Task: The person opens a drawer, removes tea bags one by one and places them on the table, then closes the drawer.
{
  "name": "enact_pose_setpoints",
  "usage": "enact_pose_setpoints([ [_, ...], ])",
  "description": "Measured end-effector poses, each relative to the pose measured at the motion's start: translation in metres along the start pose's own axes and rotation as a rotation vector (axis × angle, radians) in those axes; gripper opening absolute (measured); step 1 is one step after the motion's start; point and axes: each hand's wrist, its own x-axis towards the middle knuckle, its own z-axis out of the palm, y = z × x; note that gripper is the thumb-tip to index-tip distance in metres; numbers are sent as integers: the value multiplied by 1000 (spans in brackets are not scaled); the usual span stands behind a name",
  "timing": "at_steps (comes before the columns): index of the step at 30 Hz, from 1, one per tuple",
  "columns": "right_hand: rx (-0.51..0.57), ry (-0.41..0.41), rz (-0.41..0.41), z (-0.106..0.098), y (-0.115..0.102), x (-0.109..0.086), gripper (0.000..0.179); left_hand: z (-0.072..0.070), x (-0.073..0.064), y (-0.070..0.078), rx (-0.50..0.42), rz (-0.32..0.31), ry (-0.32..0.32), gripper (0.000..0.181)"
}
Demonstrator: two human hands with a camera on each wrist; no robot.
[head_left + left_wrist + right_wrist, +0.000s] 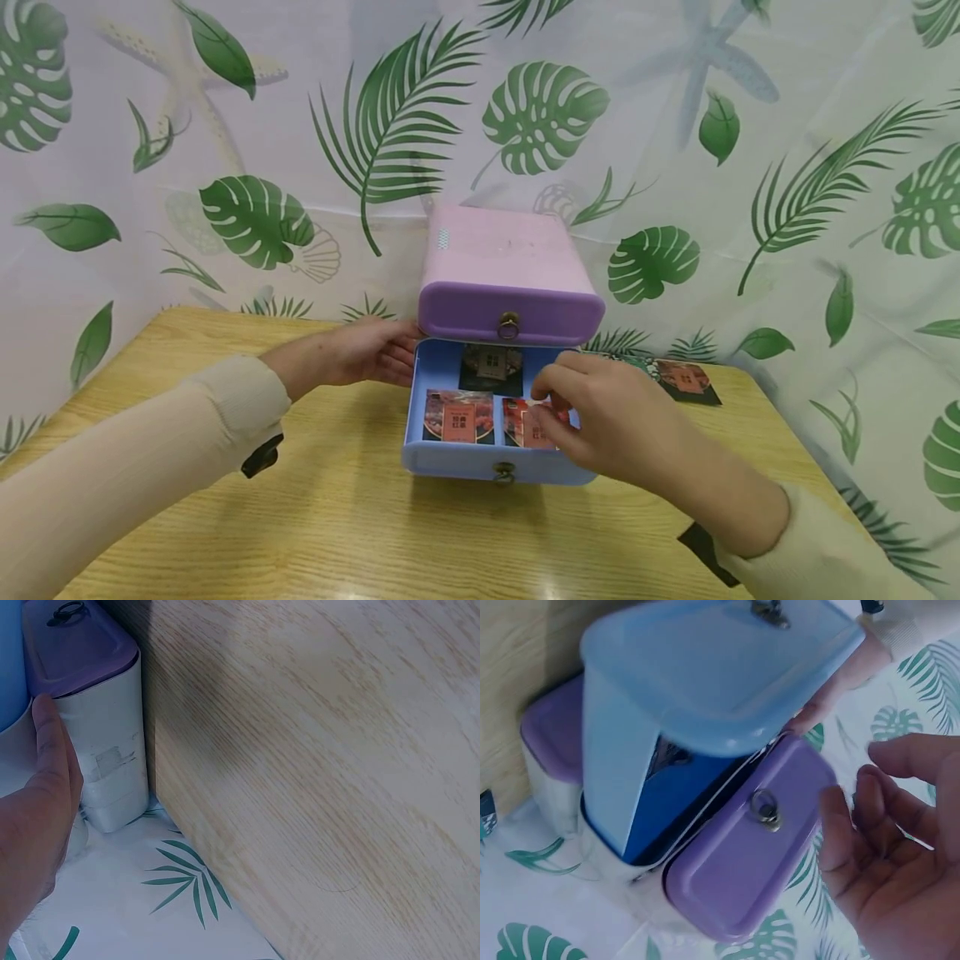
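Observation:
A pulled-out blue drawer (498,462) belongs to a small stacked drawer cabinet (502,246) with a pink top. Inside lie a red printed packet (459,417) at front left, another red packet (523,423) at front right and a darker packet (491,367) behind. My left hand (367,350) rests against the cabinet's left side with fingers extended. Over the drawer's right side hovers my right hand (592,408), partly covering the front right packet. In the right wrist view, the right hand's fingers (836,832) are loosely bent, and nothing shows between them.
Above the blue drawer is a closed purple drawer (480,312) with a ring pull; another purple drawer (82,645) sits below it. More packets (686,379) lie on the wooden table (337,517) at the back right. A leaf-patterned cloth (285,108) hangs behind.

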Motion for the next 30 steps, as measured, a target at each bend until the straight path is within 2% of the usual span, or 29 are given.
enact_pose_setpoints([
  [4, 9, -114, 50, 2, 11, 3, 15, 0, 0, 1, -2, 0, -1, 55],
  [7, 26, -235, 106, 7, 19, 5, 18, 0, 0, 0, -2, 1, -4, 55],
  [13, 77, -503, 225, 22, 31, 12, 41, 0, 0, 0, -2, -3, -3, 55],
  [16, 98, -584, 256, 32, 36, 14, 49, 0, 0, 0, -5, -2, -4, 54],
  [20, 101, -639, 248, 43, 42, 16, 53, -1, 0, -1, -12, 1, -6, 53],
  [24, 68, -645, 196, 50, 44, 16, 48, -1, 0, -1, -17, 3, -8, 53],
  [30, 17, -662, 172, 55, 45, 15, 47, -1, 0, -1, -16, 7, -14, 53],
])
